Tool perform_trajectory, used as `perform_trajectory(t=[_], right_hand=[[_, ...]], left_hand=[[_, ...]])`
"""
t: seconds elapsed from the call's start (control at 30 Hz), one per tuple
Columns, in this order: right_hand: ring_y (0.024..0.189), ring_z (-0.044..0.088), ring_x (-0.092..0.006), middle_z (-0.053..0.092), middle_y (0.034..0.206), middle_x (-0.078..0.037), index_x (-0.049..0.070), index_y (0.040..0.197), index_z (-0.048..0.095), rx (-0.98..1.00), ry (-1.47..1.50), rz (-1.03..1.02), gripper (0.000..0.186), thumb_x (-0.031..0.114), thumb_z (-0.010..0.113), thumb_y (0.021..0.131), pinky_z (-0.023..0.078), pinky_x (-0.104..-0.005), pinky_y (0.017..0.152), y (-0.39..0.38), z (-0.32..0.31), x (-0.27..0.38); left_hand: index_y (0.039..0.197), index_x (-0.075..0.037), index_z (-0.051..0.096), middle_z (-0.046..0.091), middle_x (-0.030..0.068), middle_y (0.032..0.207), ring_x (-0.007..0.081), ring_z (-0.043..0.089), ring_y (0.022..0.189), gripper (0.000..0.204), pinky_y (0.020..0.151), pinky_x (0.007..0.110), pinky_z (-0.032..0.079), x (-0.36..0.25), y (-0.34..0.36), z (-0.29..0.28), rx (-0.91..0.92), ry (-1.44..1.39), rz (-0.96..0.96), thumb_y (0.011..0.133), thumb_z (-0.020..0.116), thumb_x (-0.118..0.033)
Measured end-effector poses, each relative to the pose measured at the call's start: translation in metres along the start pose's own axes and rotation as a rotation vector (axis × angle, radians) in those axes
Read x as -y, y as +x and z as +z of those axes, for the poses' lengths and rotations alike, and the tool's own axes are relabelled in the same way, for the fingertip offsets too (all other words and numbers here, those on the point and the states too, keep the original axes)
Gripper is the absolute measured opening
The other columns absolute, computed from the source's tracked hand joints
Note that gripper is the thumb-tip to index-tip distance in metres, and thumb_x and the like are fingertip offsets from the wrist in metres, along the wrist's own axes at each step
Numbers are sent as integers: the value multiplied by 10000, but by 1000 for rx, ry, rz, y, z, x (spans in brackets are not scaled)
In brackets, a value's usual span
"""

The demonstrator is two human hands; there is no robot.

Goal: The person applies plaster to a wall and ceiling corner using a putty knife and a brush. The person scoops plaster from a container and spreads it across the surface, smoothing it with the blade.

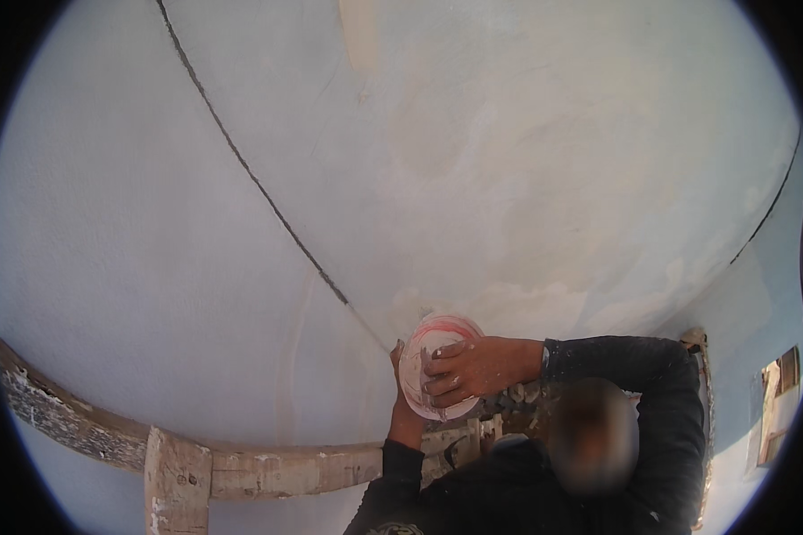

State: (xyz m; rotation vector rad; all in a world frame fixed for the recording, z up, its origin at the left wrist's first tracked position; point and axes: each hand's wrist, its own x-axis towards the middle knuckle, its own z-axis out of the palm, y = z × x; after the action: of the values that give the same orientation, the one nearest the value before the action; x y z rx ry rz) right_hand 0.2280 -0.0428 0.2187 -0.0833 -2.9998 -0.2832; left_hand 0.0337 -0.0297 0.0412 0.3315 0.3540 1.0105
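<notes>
My left hand (407, 412) grips a round, shallow tub (439, 336) from its left and underside, with the thumb up at the rim. The tub is smeared with whitish paste and shows a pink-red band near its far edge. Over it lies my right hand (473, 369), reaching in from the right with a bent elbow. Its fingers are curled against the paste, and whatever they may pinch is hidden. Just beyond the tub, a dark groove (241, 159) runs down the pale wall (509, 178); its lowest stretch, nearest my left thumb, is filled pale.
Rough wooden beams (294, 471) cross the lower left, with an upright post (177, 481) against them. A second dark groove (767, 214) and a window (779, 401) are at the right. A blurred patch (593, 437) covers something between my arms.
</notes>
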Motion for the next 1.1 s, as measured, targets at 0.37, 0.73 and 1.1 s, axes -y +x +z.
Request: perform_trajectory(t=[0.37, 0.73, 1.1], right_hand=[[1129, 682, -166, 731, 1173, -100, 45, 1212, 676, -938, 888, 969, 167, 18, 639, 1052, 540, -368, 1010, -71, 58, 36], [1157, 680, -195, 747, 1260, -130, 22, 1349, 675, -1435, 479, 876, 288, 101, 638, 1075, 530, -383, 1036, 17, -65, -59], [1365, 577, -341, 619, 1496, -194, 8, 1446, 622, -484, -1262, 1056, 498, 95, 660, 958, 515, -467, 1100, 21, -226, -237]], left_hand=[[1567, -94, 472, 551, 200, 1534, 391, 554, 1375, 896, 1166, 552, 458, -5, 3, 27, -46, -59, 178, 990, 314, -761], [1584, -151, 466, 550, 168, 1538, 390, 542, 1394, 896, 1146, 582, 462, -12, -8, 35, -81, -12, 182, 970, 307, -784], [1625, -185, 408, 463, 151, 1624, 398, 466, 1480, 939, 1210, 617, 391, -24, -23, 57, -69, -27, -12, 921, 340, -802]])
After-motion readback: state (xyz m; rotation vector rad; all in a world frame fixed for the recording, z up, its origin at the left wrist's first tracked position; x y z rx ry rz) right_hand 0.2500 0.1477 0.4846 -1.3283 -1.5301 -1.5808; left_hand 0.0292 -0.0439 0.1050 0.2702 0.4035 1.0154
